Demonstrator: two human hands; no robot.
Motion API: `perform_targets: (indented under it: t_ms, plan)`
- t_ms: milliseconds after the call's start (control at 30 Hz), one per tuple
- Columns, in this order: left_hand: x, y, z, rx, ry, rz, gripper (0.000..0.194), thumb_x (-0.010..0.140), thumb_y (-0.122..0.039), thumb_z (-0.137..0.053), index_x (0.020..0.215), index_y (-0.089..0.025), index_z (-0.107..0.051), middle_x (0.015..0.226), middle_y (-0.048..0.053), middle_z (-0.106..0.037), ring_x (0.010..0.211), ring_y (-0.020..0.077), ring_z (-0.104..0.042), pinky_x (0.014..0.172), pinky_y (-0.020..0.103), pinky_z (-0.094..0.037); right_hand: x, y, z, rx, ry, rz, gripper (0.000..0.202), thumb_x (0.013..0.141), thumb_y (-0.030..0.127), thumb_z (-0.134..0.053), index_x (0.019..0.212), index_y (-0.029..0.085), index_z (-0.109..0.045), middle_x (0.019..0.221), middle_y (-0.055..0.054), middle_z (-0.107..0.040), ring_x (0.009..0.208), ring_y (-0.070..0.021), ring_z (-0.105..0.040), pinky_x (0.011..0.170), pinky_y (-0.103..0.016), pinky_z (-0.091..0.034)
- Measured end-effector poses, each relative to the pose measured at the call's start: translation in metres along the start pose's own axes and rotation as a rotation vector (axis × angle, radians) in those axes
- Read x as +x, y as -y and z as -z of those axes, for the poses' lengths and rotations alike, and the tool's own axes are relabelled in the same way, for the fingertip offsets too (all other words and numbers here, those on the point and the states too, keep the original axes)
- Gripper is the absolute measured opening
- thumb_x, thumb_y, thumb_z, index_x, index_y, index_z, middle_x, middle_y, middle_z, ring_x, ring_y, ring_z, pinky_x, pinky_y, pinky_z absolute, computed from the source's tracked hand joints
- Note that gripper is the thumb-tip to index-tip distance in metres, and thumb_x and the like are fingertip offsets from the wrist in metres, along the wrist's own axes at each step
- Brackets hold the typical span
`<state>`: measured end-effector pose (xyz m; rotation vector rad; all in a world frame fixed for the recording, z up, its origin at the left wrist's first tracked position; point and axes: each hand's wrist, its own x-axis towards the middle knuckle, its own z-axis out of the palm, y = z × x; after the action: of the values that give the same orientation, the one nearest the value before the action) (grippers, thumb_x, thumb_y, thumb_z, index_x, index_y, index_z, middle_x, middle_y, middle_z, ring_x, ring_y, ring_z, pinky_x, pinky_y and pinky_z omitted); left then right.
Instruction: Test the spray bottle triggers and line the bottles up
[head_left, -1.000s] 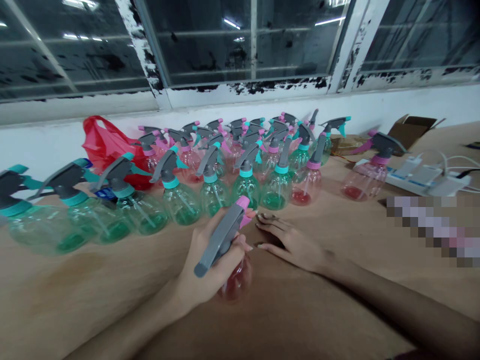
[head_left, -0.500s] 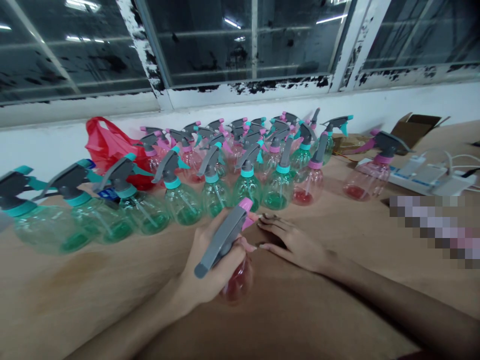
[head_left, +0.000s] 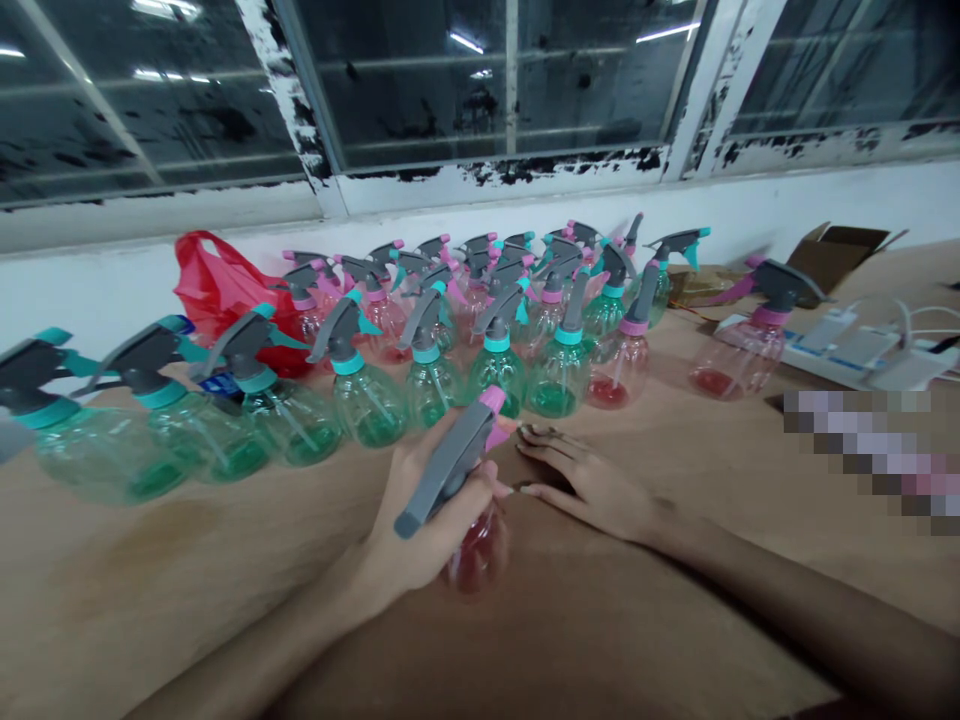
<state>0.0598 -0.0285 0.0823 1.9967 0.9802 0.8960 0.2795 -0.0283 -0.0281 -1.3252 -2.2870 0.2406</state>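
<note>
My left hand (head_left: 427, 510) is wrapped round the neck of a pink spray bottle (head_left: 478, 555), whose grey head with a pink nozzle points away from me. Part of the bottle's neck and collar is hidden by my fingers. Just right of it, my right hand (head_left: 589, 480) lies on the wooden table (head_left: 675, 600) with its fingers stretched out, holding nothing. Ahead of both hands stands a row of green spray bottles (head_left: 367, 405) with grey heads and turquoise collars. A pink spray bottle (head_left: 616, 370) stands at that row's right end.
Behind the front row are several more pink and green spray bottles (head_left: 480, 275). A red plastic bag (head_left: 217, 285) sits at the back left. To the right are a lone pink bottle (head_left: 739, 355), a white power strip (head_left: 847, 345) with plugs, and an open cardboard box (head_left: 840, 260).
The spray bottle in my left hand has risen slightly in view, its head shifting a little. My right hand has hardly moved.
</note>
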Motion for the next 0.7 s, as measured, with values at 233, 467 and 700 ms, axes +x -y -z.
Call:
perform_targets:
  t_ms: [233,467,700]
  plan:
    - [-0.0010,-0.0003,-0.0024,0.013,-0.011,-0.039,0.013,0.078,-0.024,-0.050,0.068,-0.022,-0.058,0.067,0.000,-0.068,0.062,0.0140,-0.068,0.058,0.021,-0.053,-0.0004,-0.0008,-0.0001,0.033,-0.016,0.006,0.056,0.091,0.050,-0.045,0.135,0.017,-0.046,0.139,-0.012,-0.049,0.132,-0.0241,-0.039,0.110,-0.046,-0.033]
    - [-0.0011,-0.0026,-0.0023,0.004,-0.006,-0.044,0.009,0.077,-0.022,-0.051,0.071,-0.022,-0.058,0.068,0.001,-0.068,0.065,0.0168,-0.069,0.059,0.024,-0.053,-0.0005,-0.0001,0.0006,0.031,-0.014,0.003,0.056,0.091,0.050,-0.045,0.137,0.018,-0.044,0.139,-0.011,-0.049,0.134,-0.0249,-0.037,0.110,-0.047,-0.033]
    - [-0.0012,-0.0033,-0.0025,-0.006,-0.003,-0.026,0.006,0.076,-0.020,-0.050,0.075,-0.022,-0.056,0.069,0.001,-0.067,0.064,0.0162,-0.069,0.060,0.024,-0.053,-0.0003,0.0005,0.0009,0.028,-0.013,0.003,0.055,0.091,0.050,-0.045,0.136,0.018,-0.044,0.139,-0.011,-0.049,0.133,-0.0252,-0.039,0.109,-0.048,-0.034]
